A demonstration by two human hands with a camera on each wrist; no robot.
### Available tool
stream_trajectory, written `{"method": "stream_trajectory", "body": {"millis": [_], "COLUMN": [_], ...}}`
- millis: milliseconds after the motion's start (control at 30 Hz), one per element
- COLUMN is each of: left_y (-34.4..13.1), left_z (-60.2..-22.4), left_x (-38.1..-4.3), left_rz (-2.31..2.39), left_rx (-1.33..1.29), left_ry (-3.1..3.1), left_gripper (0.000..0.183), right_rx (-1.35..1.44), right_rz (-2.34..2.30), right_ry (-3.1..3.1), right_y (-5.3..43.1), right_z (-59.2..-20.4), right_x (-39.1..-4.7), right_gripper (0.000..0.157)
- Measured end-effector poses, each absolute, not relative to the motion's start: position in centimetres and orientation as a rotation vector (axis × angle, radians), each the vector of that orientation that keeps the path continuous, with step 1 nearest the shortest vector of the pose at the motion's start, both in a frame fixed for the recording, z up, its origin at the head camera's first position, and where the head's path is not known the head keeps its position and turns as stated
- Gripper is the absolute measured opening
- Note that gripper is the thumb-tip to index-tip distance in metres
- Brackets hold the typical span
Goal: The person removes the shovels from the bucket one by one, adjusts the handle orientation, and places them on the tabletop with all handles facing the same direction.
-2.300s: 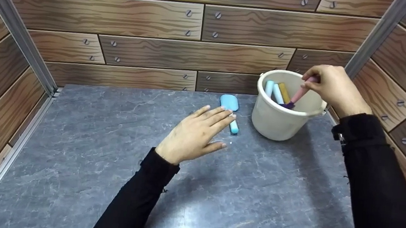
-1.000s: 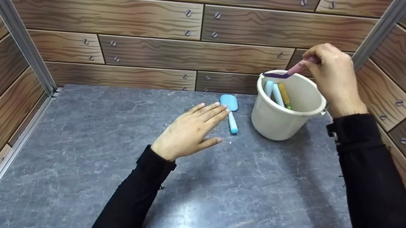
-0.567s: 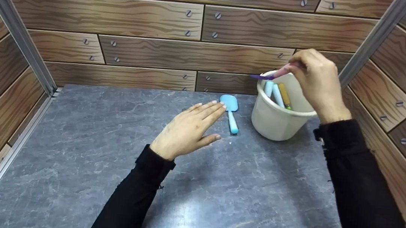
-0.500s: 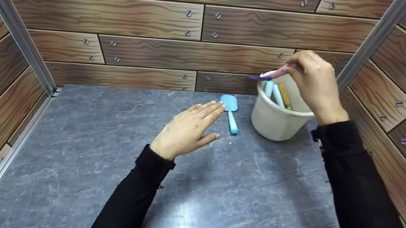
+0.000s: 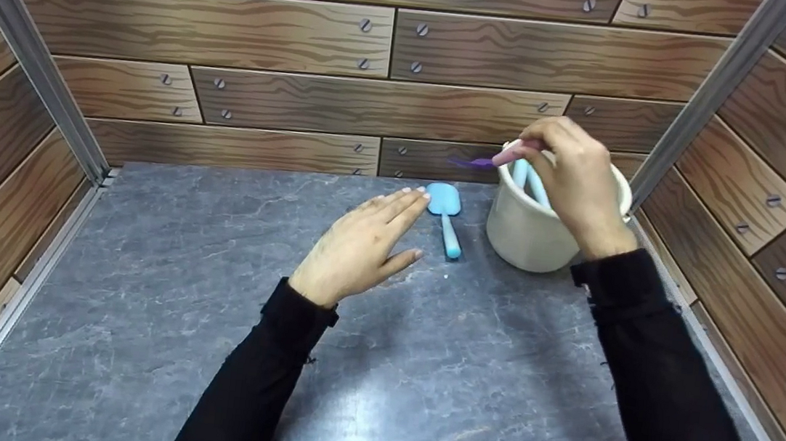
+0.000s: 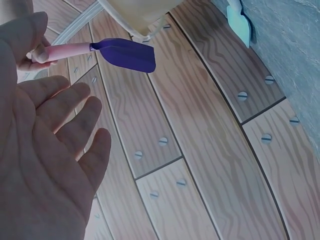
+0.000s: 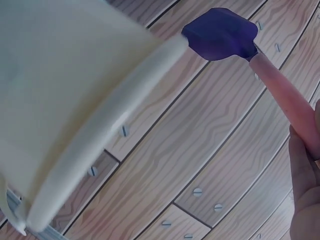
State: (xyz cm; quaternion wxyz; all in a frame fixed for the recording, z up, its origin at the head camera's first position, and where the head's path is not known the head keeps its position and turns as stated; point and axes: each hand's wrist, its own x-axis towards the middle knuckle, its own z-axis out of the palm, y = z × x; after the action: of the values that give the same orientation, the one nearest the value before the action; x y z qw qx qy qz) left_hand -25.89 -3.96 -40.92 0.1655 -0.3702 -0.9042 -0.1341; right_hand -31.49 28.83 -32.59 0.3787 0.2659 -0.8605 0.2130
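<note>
My right hand (image 5: 570, 184) pinches the pink handle of a small shovel with a purple blade (image 5: 472, 162). The blade points left, beyond the far-left rim of a white bucket (image 5: 524, 234); in the right wrist view the purple blade (image 7: 220, 34) shows beside the rim. My left hand (image 5: 355, 249) is held over the table, fingers straight and thumb spread, holding nothing; its palm shows in the left wrist view. Its fingertips overlap the edge of a light-blue shovel (image 5: 445, 200) lying on the table, handle toward me.
Light-blue handles (image 5: 537, 186) stick up inside the bucket, partly hidden by my right hand. The bucket stands near the back right of the grey marbled table (image 5: 204, 347). Wood-patterned panels (image 5: 289, 100) close in the back and both sides.
My right hand has lifted the purple shovel out of the bucket and carried it left past the rim, then slightly lower. My left hand has drifted slightly left, uncovering more of the blue shovel.
</note>
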Motion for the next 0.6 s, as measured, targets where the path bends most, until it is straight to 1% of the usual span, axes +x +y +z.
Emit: {"method": "stream_trajectory", "body": {"millis": [267, 600], "left_y": [-3.8, -3.6], "left_z": [-41.1, -41.3], "left_x": [-26.1, -26.5], "left_rz": [-0.396, -0.409], "left_rx": [-0.972, -0.961], "left_ry": [-2.593, -2.532], "left_gripper": [0.078, 0.075], "right_rx": [0.7, 0.681], "right_rz": [0.598, 0.647], "right_ry": [-2.19, -2.184], "right_y": [27.5, 26.2], "right_z": [-34.5, -36.5], "right_x": [-31.0, -30.8], "right_gripper": [0.023, 0.021]}}
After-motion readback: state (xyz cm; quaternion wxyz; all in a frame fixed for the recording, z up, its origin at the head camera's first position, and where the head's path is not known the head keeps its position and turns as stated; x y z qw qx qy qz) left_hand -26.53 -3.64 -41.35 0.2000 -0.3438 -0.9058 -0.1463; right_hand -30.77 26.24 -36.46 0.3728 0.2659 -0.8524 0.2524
